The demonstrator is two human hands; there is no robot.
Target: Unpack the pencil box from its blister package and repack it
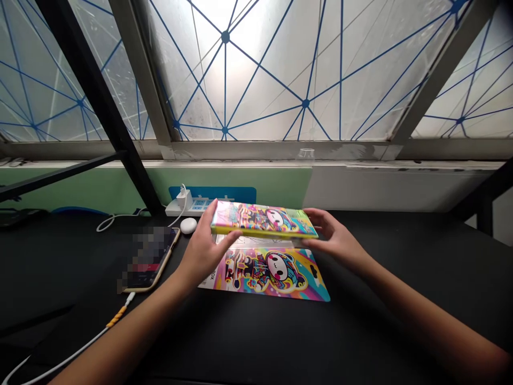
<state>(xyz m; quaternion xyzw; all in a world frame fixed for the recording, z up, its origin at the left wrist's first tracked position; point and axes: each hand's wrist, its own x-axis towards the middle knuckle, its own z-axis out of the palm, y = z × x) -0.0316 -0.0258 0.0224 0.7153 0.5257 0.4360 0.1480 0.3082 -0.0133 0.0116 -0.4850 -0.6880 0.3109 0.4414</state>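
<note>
A flat, brightly coloured box (262, 220) with a cartoon panda print is held level a little above the black table (420, 267). My left hand (204, 251) grips its left end, thumb on top. My right hand (334, 238) holds its right end with the fingers curled round the edge. Directly below the box lies a colourful printed card (272, 272) with the same panda picture, flat on the table.
A phone (150, 259) lies left of my left hand with a white cable (72, 355) plugged in. Behind it stand a white power strip (188, 206) with a charger and a small white case (188, 225). A window ledge runs along the back.
</note>
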